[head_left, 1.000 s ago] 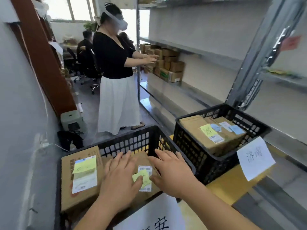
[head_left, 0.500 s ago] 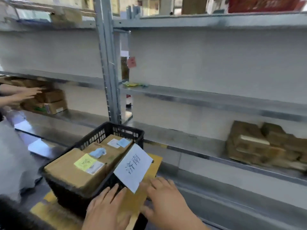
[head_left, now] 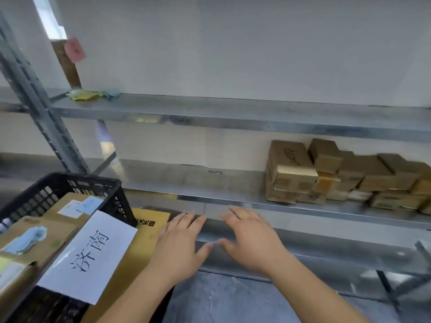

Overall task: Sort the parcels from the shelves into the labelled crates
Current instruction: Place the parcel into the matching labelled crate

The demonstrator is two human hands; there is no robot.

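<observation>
Both hands empty between picks: left hand point(head_left: 179, 248) and right hand point(head_left: 250, 241) hover flat, fingers spread, in front of the lower shelf edge point(head_left: 233, 201). Unsorted parcels point(head_left: 338, 176) sit stacked on that shelf, well to the right. The black crate point(head_left: 93, 183) with its paper label point(head_left: 91, 255) stands at left, holding boxes. Suggested next step: reach right, take 1 top parcel with both hands, read its label before carrying.

Both hands, left hand point(head_left: 179, 250) and right hand point(head_left: 250, 243), hover empty, fingers spread.
</observation>
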